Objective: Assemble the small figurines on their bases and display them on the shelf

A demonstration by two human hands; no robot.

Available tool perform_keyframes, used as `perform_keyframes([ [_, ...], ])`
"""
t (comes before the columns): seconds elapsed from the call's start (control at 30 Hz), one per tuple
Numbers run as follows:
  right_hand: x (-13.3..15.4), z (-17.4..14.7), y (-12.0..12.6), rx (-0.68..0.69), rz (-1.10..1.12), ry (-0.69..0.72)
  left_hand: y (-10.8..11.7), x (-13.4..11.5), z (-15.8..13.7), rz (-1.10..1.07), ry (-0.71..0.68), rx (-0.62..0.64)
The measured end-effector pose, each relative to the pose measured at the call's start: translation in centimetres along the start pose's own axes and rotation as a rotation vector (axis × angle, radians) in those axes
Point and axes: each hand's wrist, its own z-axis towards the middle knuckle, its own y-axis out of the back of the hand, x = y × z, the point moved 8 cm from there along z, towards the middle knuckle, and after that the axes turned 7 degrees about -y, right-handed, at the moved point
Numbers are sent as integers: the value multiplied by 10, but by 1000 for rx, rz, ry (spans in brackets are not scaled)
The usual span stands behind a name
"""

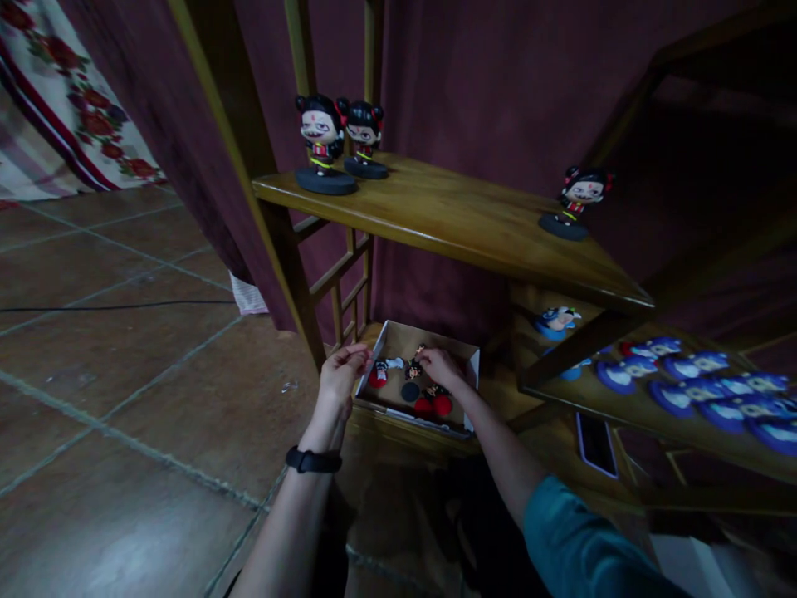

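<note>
A shallow cardboard box (402, 335) stands on the lowest shelf with several small figurines in it. My right hand (441, 366) reaches inside, its fingers closed at a black-haired figurine (412, 370) near the middle. Just over the box's left rim is my left hand (347, 370), fingers pinched together; anything between them is too small to make out. A white-and-red figurine (382, 370) lies close to that hand. Nearer to me in the box are a dark round base (410, 391) and figurines with red round bases (442, 404).
Above the box, a wooden shelf (448, 208) holds three black-haired figurines, one of them at its right end (582, 195). Blue-based figurines (626, 371) fill a lower shelf at right. A phone (596, 446) lies below them. A cable (118, 307) crosses the tiled floor.
</note>
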Motion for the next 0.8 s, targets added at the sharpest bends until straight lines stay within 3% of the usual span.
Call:
perform_keyframes([
  [0.17, 33, -24, -35, 187, -187, 205, 4, -3, -3, -9, 7, -14],
  [0.37, 31, -35, -56, 244, -350, 167, 1, -1, -4, 18, 11, 7],
  [0.6, 25, -32, -38, 228, -282, 79, -6, 6, -7, -23, 60, 14],
  [0.7, 25, -22, -18, 136, -88, 73, -9, 10, -9, -37, 82, 29],
  [0.8, 18, -10, -2, 57, 222, -25, -11, 15, -9, -44, 106, 32],
])
